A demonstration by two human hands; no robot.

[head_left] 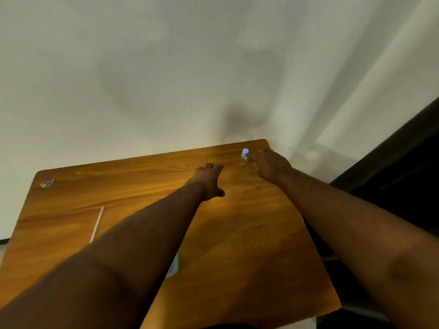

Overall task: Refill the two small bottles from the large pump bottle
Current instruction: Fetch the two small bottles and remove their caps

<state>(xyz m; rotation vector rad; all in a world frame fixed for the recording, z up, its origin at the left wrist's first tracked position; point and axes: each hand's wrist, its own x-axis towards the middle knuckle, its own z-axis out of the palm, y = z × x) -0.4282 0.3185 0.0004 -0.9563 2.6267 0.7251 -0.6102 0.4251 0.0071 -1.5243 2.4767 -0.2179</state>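
A small clear bottle with a light blue cap (244, 156) stands near the far right corner of the wooden table (237, 233). My right hand (270, 165) reaches out beside it, fingertips touching its right side; whether the fingers close around it is blurred. My left hand (210, 181) hovers over the table a little to the left of the bottle, fingers spread and empty. A whitish object (174, 267) peeks out from under my left forearm; I cannot tell what it is. No large pump bottle is visible.
A thin white stick or straw (97, 224) lies on the table's left half. A small dark and white item (47, 182) sits at the far left corner. A pale wall rises behind the table, and dark furniture (392, 174) stands to the right.
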